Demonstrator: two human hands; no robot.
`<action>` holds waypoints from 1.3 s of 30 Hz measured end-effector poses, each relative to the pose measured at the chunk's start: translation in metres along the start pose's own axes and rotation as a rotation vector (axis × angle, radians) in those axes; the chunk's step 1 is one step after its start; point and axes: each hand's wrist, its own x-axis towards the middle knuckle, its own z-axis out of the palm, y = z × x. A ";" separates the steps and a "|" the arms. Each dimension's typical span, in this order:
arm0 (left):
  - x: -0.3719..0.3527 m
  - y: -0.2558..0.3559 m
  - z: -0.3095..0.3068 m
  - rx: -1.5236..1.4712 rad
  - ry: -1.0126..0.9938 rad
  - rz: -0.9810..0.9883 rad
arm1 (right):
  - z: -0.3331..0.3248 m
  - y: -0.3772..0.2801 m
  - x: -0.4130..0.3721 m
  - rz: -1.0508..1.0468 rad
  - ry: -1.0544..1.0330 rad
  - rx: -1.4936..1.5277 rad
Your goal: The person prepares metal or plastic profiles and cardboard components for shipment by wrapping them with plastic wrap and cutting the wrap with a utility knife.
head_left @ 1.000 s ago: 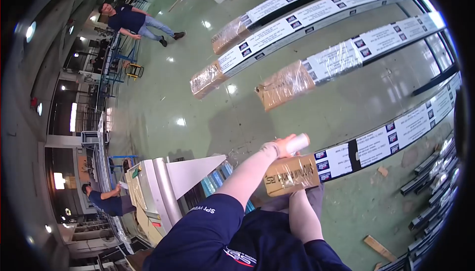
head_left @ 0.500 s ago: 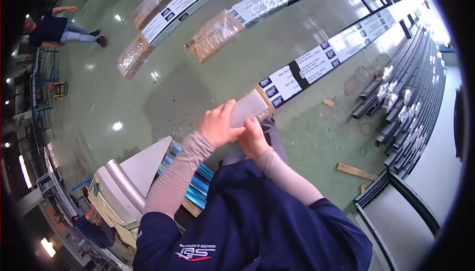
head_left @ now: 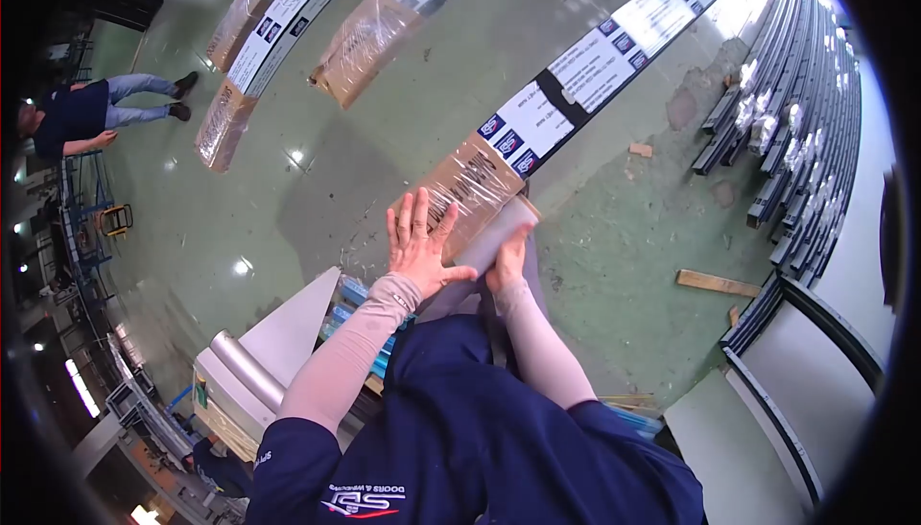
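My left hand (head_left: 419,242) is lying flat, fingers (head_left: 413,210) spread wide and pressing down on the cardboard-capped end (head_left: 472,180) of a long bundle (head_left: 595,65), right where clear film is covering the brown card. My right hand (head_left: 506,262) is curling around the near end of a pale roll of stretch film (head_left: 496,234), fingers closing on it; the roll is lying along the right edge of the cardboard cap, touching it. The bundle is running away from me across the green floor (head_left: 624,237), its dark length carrying white printed labels (head_left: 533,118). Just left of my arms a white and grey machine (head_left: 257,352) is standing. Farther out, three more wrapped bundles (head_left: 363,41) are lying on the floor, well apart from mine. A strip of wood (head_left: 715,282) is lying to the right, and dark metal profiles (head_left: 796,132) are stacking up along that side. A person in a dark shirt (head_left: 77,113) is standing far off on the left.
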 end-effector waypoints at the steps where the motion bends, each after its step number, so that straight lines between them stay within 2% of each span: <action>1: 0.001 0.000 -0.006 -0.020 0.043 -0.004 | 0.002 0.012 0.016 0.041 -0.002 0.025; 3: 0.023 -0.017 -0.019 -0.259 0.176 -0.126 | 0.030 0.026 0.035 0.065 -0.017 0.153; 5: 0.055 -0.043 -0.028 -0.559 0.073 -0.371 | 0.057 0.036 0.051 0.099 -0.053 0.283; 7: 0.097 -0.070 -0.026 -0.975 -0.353 -0.642 | 0.064 0.043 0.051 0.166 -0.129 0.350; 9: 0.123 -0.082 -0.012 -1.262 -0.626 -0.799 | 0.066 0.049 0.057 0.260 -0.269 0.373; 10: 0.131 -0.091 0.001 -1.324 -0.664 -0.781 | 0.064 0.050 0.056 0.310 -0.342 0.339; 12: 0.135 -0.116 0.042 -1.307 -0.631 -0.615 | 0.060 0.051 0.052 0.402 -0.490 0.207; 15: 0.142 -0.156 0.114 -0.865 -0.440 -0.402 | 0.045 0.028 0.026 0.408 -0.646 -0.301; 17: 0.142 -0.153 0.103 -0.646 -0.341 -0.376 | 0.011 0.016 -0.014 0.298 -0.686 -0.805; 19: 0.134 -0.145 0.062 -0.594 -0.290 -0.403 | -0.018 0.009 -0.034 0.230 -0.618 -1.027; 20: 0.131 -0.143 0.040 -0.569 -0.263 -0.414 | -0.019 0.005 -0.037 0.222 -0.560 -1.007; 23: 0.117 -0.154 -0.019 -0.563 -0.145 -0.397 | 0.019 0.000 0.023 0.200 -0.370 -0.514; 25: 0.099 -0.138 -0.069 -0.626 -0.085 -0.313 | 0.037 -0.049 -0.028 0.238 -0.337 -0.759; 27: 0.074 -0.102 -0.121 -0.633 -0.091 -0.222 | 0.049 -0.067 -0.056 0.176 -0.388 -0.734; 28: 0.061 -0.083 -0.137 -0.624 -0.106 -0.185 | 0.057 -0.074 -0.064 0.076 -0.452 -0.704; 30: 0.042 -0.057 -0.144 -0.572 -0.064 -0.171 | 0.099 -0.082 -0.076 -0.003 -0.527 -0.553; 33: 0.018 -0.033 -0.125 -0.455 0.013 -0.165 | 0.147 -0.068 -0.080 0.138 -0.609 -0.238; 34: 0.015 -0.029 -0.122 -0.406 0.045 -0.162 | 0.153 -0.069 -0.079 0.143 -0.592 -0.236; 35: 0.010 -0.027 -0.123 -0.481 -0.109 -0.203 | 0.158 -0.069 -0.078 0.148 -0.575 -0.234; 37: -0.006 -0.041 -0.090 -0.547 -0.044 -0.010 | 0.159 -0.080 -0.088 0.095 -0.493 -0.221; 39: -0.029 -0.026 -0.068 -0.498 -0.073 0.049 | 0.151 -0.085 -0.097 0.007 -0.420 -0.225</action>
